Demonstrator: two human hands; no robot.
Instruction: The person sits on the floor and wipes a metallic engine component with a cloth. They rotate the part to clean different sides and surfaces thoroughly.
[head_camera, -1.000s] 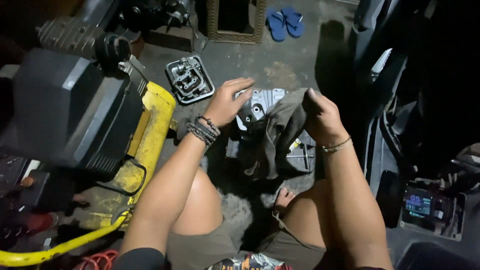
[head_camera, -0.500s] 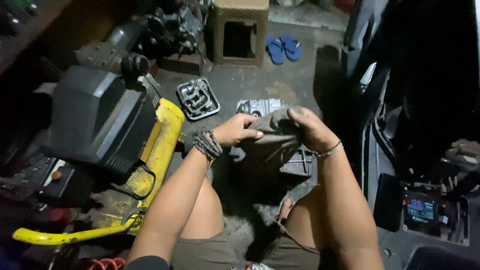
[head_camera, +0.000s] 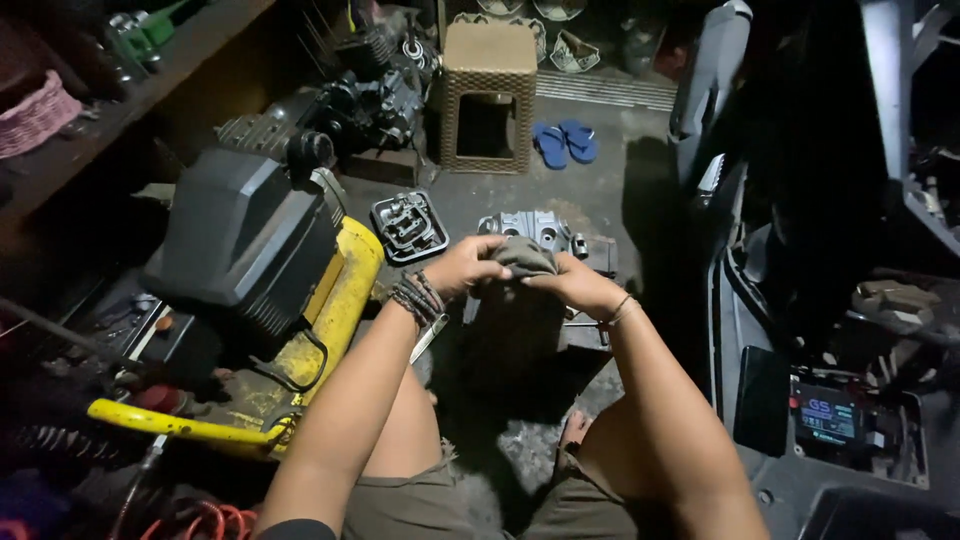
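Note:
Both my hands hold up a dark grey-green cloth (head_camera: 522, 300) in front of me; it hangs down between my knees. My left hand (head_camera: 467, 268), with beaded bracelets on the wrist, pinches the cloth's top left. My right hand (head_camera: 575, 283), with a thin bracelet, grips the top right, and the two hands nearly touch. Just behind the cloth a grey metal engine part (head_camera: 530, 229) lies on the concrete floor. A second metal engine cover (head_camera: 409, 225) rests to the left of it.
A yellow air compressor (head_camera: 330, 300) with a black motor housing (head_camera: 245, 240) stands at my left, red hose (head_camera: 200, 522) by it. A woven stool (head_camera: 487, 95) and blue sandals (head_camera: 565, 142) are farther back. A scooter body with a lit display (head_camera: 828, 418) fills the right.
My hands have come together and bunched the cloth's top between them; earlier they were apart with the cloth spread. The view has tilted up, showing more of the far floor.

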